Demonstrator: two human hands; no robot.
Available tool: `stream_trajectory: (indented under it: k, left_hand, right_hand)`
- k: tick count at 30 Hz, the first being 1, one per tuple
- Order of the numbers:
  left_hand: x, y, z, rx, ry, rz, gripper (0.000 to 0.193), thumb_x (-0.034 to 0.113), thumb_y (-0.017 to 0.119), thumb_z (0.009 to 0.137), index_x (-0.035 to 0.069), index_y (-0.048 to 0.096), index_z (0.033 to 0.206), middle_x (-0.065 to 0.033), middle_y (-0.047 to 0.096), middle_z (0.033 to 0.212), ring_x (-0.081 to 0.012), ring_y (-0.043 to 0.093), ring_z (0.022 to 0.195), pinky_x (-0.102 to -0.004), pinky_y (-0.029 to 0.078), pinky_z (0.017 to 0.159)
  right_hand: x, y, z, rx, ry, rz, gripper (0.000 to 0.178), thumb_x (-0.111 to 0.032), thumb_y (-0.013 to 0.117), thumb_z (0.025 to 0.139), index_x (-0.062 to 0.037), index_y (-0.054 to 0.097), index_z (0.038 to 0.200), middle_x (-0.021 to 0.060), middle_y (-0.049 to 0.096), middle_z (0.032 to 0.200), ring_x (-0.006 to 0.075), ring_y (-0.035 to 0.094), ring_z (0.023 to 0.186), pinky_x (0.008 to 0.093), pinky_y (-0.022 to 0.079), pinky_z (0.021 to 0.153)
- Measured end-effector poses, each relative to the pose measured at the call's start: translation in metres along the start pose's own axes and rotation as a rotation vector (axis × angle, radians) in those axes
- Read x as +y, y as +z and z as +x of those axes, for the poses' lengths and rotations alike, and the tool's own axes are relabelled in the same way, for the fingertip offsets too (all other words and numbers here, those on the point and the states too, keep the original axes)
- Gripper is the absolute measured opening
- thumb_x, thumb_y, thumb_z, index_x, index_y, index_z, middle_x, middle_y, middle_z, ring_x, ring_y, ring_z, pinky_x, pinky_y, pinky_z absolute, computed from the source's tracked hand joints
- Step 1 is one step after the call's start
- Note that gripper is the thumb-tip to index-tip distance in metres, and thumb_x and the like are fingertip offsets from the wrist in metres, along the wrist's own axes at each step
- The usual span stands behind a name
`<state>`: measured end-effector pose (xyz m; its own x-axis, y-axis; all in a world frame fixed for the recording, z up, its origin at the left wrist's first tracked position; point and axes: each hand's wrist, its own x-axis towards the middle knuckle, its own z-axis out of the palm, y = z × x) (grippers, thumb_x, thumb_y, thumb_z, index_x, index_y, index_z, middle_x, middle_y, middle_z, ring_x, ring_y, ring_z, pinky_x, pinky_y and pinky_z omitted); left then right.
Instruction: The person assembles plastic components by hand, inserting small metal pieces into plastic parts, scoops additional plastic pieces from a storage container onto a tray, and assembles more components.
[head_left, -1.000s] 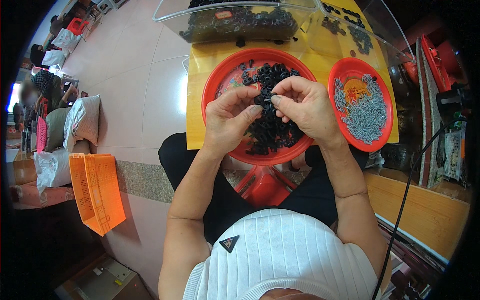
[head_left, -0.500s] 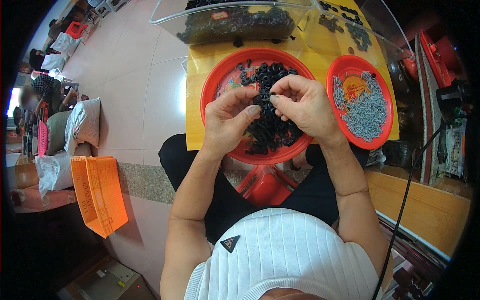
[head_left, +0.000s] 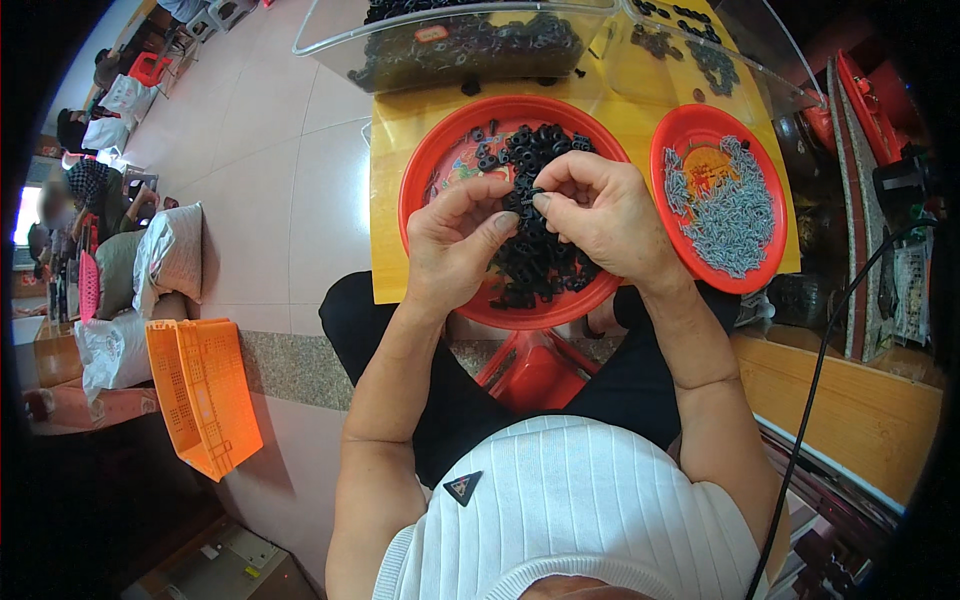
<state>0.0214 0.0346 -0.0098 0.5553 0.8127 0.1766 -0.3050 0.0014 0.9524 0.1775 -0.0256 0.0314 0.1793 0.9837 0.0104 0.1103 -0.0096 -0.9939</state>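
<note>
Both my hands are raised over a round red tray [head_left: 412, 190] that holds a heap of small black plastic parts [head_left: 540, 270]. My left hand [head_left: 452, 240] is closed in a pinch, with a small black plastic part between thumb and forefinger. Close beside it, my right hand [head_left: 612, 215] pinches a small dark piece [head_left: 534, 194], whose kind is too small to make out. The fingertips of the two hands nearly meet. To the right, an oval red plate [head_left: 664, 150] holds many small silver screws [head_left: 730, 220].
A clear plastic bin [head_left: 440, 55] full of black parts stands at the far side of the yellow table [head_left: 388, 170]. Another clear container [head_left: 640, 75] is right of it. An orange crate [head_left: 205, 395] stands at left; a black cable [head_left: 815, 380] hangs at right.
My right hand has shifted slightly left, bringing its piece nearer to the left fingertips. My left hand stays almost in place. The whole view has moved a little.
</note>
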Motion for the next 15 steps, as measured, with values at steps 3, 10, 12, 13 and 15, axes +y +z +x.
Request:
stream_trajectory:
  k: [3,10,12,13,15]
  left_hand:
    - [0.0007,-0.0001,-0.0004,-0.001,-0.033,0.013,0.026,-0.002,0.062,0.075,-0.004,0.055,0.099,-0.0078,0.059,0.089,-0.0118,0.058,0.077,-0.0231,0.051,0.068]
    - [0.0015,0.0025,-0.0009,-0.018,-0.017,0.019,0.025,-0.001,0.062,0.075,-0.004,0.055,0.099,-0.0073,0.059,0.088,-0.0112,0.058,0.075,-0.0224,0.050,0.068]
    - [0.0013,0.0023,-0.0012,-0.011,-0.016,0.026,0.025,-0.001,0.062,0.075,-0.004,0.055,0.099,-0.0073,0.060,0.088,-0.0112,0.058,0.075,-0.0224,0.050,0.068]
    - [0.0009,0.0017,-0.0014,-0.023,-0.016,0.030,0.025,-0.001,0.062,0.076,-0.004,0.055,0.099,-0.0073,0.060,0.087,-0.0112,0.058,0.075,-0.0223,0.050,0.068]
    - [0.0017,0.0020,-0.0015,-0.034,-0.015,0.034,0.025,-0.001,0.062,0.076,-0.004,0.055,0.099,-0.0073,0.060,0.087,-0.0112,0.058,0.075,-0.0223,0.050,0.068]
  right_hand:
    - [0.0042,0.0003,0.0014,-0.005,-0.049,-0.041,0.006,-0.003,0.058,0.078,-0.0008,0.057,0.083,-0.0018,0.054,0.065,0.0029,0.050,0.056,0.0159,0.041,0.049]
    - [0.0030,0.0017,0.0013,-0.027,0.007,0.025,0.007,-0.004,0.058,0.078,-0.0006,0.057,0.084,-0.0009,0.055,0.066,0.0032,0.051,0.057,0.0161,0.043,0.049]
    - [0.0019,0.0028,0.0011,-0.038,0.029,0.064,0.007,-0.004,0.058,0.078,-0.0005,0.058,0.084,-0.0008,0.055,0.067,0.0033,0.052,0.058,0.0159,0.043,0.049]
    - [0.0014,0.0032,0.0012,-0.038,0.039,0.053,0.007,-0.004,0.058,0.078,-0.0004,0.058,0.084,-0.0007,0.055,0.067,0.0035,0.053,0.058,0.0159,0.044,0.049]
    - [0.0011,0.0043,0.0013,-0.039,0.049,0.042,0.007,-0.004,0.058,0.078,-0.0004,0.058,0.085,-0.0005,0.055,0.067,0.0037,0.053,0.058,0.0158,0.045,0.049]
